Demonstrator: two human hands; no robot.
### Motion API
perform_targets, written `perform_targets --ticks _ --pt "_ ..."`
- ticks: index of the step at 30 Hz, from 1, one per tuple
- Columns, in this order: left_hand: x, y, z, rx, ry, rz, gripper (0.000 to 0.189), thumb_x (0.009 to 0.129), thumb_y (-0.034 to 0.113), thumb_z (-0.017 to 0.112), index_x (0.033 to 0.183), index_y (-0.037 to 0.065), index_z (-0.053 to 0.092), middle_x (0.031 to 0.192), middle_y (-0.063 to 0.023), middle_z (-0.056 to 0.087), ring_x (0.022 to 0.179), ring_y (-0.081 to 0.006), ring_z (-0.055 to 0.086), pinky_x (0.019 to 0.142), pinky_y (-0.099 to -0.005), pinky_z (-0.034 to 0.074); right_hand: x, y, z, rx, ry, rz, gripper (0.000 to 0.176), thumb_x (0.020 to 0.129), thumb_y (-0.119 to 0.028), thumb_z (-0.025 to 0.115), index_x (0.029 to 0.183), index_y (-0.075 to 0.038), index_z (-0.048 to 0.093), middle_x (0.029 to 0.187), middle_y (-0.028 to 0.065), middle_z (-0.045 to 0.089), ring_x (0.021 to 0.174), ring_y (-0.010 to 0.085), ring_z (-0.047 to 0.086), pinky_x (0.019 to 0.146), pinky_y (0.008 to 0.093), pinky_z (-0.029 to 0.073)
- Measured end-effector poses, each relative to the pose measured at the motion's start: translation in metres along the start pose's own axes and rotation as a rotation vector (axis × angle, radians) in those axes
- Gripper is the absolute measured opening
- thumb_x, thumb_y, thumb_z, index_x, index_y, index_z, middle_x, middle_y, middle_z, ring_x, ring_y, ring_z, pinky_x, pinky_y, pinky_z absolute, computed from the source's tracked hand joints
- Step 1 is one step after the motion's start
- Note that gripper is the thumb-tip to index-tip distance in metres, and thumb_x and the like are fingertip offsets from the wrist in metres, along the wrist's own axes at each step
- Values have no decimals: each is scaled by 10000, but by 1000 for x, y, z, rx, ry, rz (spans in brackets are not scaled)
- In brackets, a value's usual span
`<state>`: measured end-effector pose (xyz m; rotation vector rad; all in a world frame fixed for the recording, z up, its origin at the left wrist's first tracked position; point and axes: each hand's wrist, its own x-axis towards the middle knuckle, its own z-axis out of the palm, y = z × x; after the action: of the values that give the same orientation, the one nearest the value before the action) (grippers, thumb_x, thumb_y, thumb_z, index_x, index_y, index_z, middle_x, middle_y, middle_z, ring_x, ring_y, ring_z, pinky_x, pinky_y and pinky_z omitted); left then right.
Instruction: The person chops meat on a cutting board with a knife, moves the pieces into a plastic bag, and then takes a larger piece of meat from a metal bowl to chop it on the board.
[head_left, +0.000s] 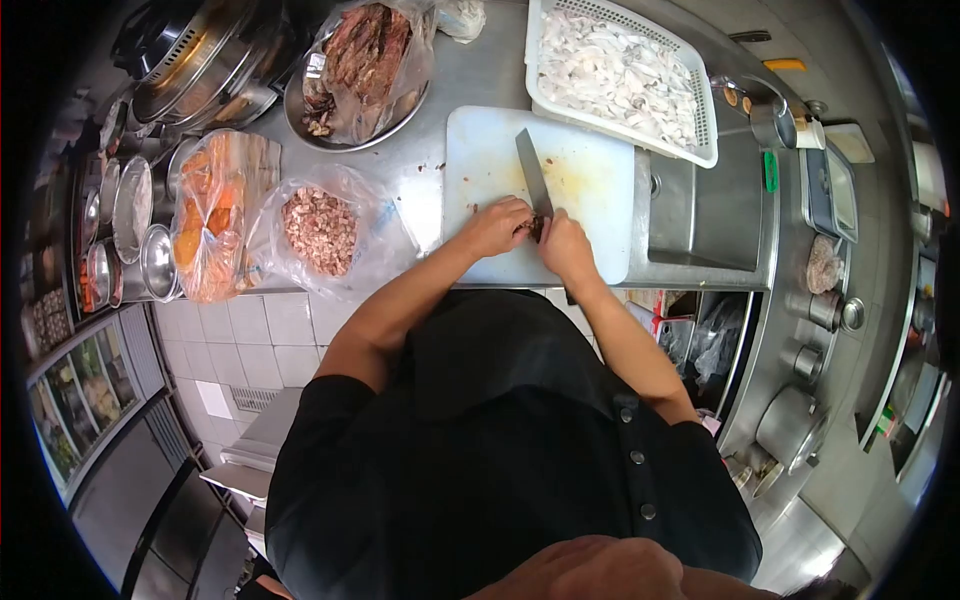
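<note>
My right hand (567, 245) is closed round the handle of a kitchen knife (532, 170). Its long blade points away from me across the white cutting board (590, 190). Close on the left of the blade, my left hand (497, 226) has its fingers curled over a small dark brown piece of meat (524, 232), mostly hidden beneath them. Yellowish stains and a few crumbs mark the board. Left of the board lies an open plastic bag with diced meat (320, 230). Behind that, a metal bowl (360, 147) holds large dark meat pieces (365, 55) in plastic.
A white basket (708, 110) of pale sliced food overlaps the board's far right corner. The steel sink (700, 215) lies to the right. Bagged orange chunks (210, 220) and several metal bowls (158, 262) stand at the left. A green-handled item (769, 171) rests by the sink.
</note>
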<state>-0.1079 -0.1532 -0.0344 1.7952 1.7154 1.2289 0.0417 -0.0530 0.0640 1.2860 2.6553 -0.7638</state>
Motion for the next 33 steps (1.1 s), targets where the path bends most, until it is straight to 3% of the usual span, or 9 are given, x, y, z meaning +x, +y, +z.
perform_targets --ticks 2,4,9,13,15,25,28,30,33 --pt "0 2 -1 -1 20 -14 155 826 49 802 942 24 702 1035 -117 716 1054 -332 684 917 -428 580 9 -4 -22 0 6 -33 276 1067 -193 563 1029 69 640 868 369 717 853 553 720 781 620 582" --pt "-5 3 -1 -6 41 -44 157 823 51 806 934 24 698 1028 -114 716 1046 -330 685 906 -428 580 4 -27 -67 127 -319 196 284 1068 -201 566 1015 70 634 867 363 720 854 546 725 783 619 583" --pt "-3 1 0 4 52 -50 163 825 60 817 928 32 694 1006 -123 719 991 -337 687 861 -440 582 -11 -3 11 41 60 -20 292 1066 -202 580 1007 77 645 892 368 725 876 555 723 808 616 584" --pt "4 6 -6 -11 4 -161 154 808 81 829 888 33 707 1011 -132 720 991 -344 688 854 -445 579 0 -1 2 48 8 14 282 1065 -197 583 1011 74 641 896 370 724 878 559 720 807 619 581" --pt "7 11 -6 -12 81 -430 148 802 135 834 847 44 727 1002 -143 712 1017 -351 687 871 -462 572 -3 -1 1 49 4 29 284 1067 -200 580 1020 73 645 902 368 726 878 557 720 806 618 581" --pt "36 30 -1 308 -178 -530 118 837 167 769 888 66 804 1049 -175 736 1100 -361 707 938 -492 574 -1 8 2 88 25 -26 279 1063 -200 573 1036 69 644 901 357 729 881 550 720 819 615 574" --pt "28 19 0 133 -28 -555 111 848 152 803 904 63 769 957 -140 740 948 -348 736 839 -477 586 -3 7 0 86 21 -24 280 1063 -200 569 1046 71 639 890 359 726 865 547 720 807 615 574" --pt "27 13 -2 -296 163 -771 74 921 90 765 973 37 766 906 -132 769 821 -255 752 762 -400 590 -2 8 1 68 19 -14 283 1063 -203 569 1045 72 631 880 366 719 849 547 718 796 615 576" --pt "36 39 -55 -219 421 -724 60 985 46 717 1023 23 758 873 -72 773 755 -126 699 717 -296 558 -2 8 0 67 20 -13 294 1065 -214 572 1040 74 623 875 372 714 840 553 715 790 617 578"
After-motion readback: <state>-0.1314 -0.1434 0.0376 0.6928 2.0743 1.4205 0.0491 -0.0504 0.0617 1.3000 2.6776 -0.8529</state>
